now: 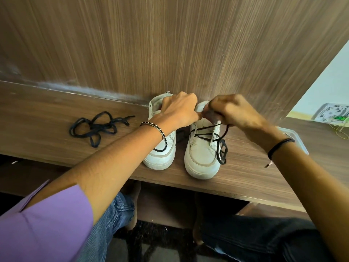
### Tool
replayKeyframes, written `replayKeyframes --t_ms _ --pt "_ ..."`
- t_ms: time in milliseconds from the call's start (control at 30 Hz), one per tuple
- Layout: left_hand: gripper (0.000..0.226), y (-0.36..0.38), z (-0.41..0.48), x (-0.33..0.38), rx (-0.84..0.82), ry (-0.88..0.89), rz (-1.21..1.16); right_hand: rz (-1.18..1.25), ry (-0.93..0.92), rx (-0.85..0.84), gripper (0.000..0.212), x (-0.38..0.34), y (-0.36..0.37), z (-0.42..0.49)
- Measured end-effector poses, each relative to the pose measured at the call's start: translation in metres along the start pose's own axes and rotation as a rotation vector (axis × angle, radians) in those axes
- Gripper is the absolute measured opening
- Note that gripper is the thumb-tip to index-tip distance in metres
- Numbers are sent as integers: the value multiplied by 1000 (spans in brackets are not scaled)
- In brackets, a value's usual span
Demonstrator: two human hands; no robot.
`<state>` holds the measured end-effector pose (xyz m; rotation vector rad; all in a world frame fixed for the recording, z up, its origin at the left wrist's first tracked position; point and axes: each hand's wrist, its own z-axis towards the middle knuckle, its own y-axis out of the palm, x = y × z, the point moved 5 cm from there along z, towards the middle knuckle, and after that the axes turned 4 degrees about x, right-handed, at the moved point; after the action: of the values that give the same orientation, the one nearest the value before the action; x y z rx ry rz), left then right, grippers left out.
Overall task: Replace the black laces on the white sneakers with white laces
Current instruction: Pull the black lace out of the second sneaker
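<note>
Both white sneakers stand mid-frame on the wooden shelf [56, 110], toes toward the person and heels near the back panel. The centre-right sneaker [202, 157] carries the black lace [204, 134] through its lower eyelets. The freed length hangs in a slack loop over the shoe's right flank. The centre-left sneaker [160, 154] sits just beside it. A removed lace [98, 127] lies in a loose heap left of centre, well apart from the shoes. No white laces are in view.

Hand state: the right hand [234, 110] has curled fingers and pinches the black lace above the upper eyelets. The left hand [179, 110] is also curled, with its thumb tip at the tongue of the centre-right sneaker. It appears to pinch the tongue, though the knuckles hide the contact.

Handling: the lace is probably light, limp and flat — it can be pulled but not pushed. Grip it close to the eyelet and draw it straight out, since each crossing adds friction and long slack may snag or knot. The sneaker looks light enough to slide or tip on the smooth shelf if pulled unbraced. Brace it at the collar or tongue — both are soft and will fold, while the sole is the stiff part.
</note>
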<state>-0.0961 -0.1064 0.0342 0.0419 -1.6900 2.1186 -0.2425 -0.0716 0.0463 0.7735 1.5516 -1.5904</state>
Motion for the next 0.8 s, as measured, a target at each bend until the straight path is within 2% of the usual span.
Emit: replayKeyframes --t_ms 67,167,267,367,433,500,567,733,800 --pt "28 0 -1 1 -14 13 20 -238 -76 -139 9 2 10 0" --pt "25 -1 -4 2 -23 12 22 -552 -129 -229 25 8 17 2" --pt "23 -1 -4 2 -21 16 20 -671 -170 -257 23 9 22 1" --pt "22 0 -2 1 -41 15 11 -767 -161 -145 21 10 23 2" --pt "22 1 -1 0 -48 16 8 -737 -107 11 21 12 15 6" --pt "22 1 0 -1 -50 12 8 -519 -33 248 17 11 -2 6" --pt "21 1 0 -2 -50 13 -1 -166 31 422 11 12 -20 4" --pt "17 1 1 -1 -49 24 -2 877 308 509 15 34 -29 3" --pt "18 1 2 -1 -49 28 2 1072 383 484 15 40 -25 6"
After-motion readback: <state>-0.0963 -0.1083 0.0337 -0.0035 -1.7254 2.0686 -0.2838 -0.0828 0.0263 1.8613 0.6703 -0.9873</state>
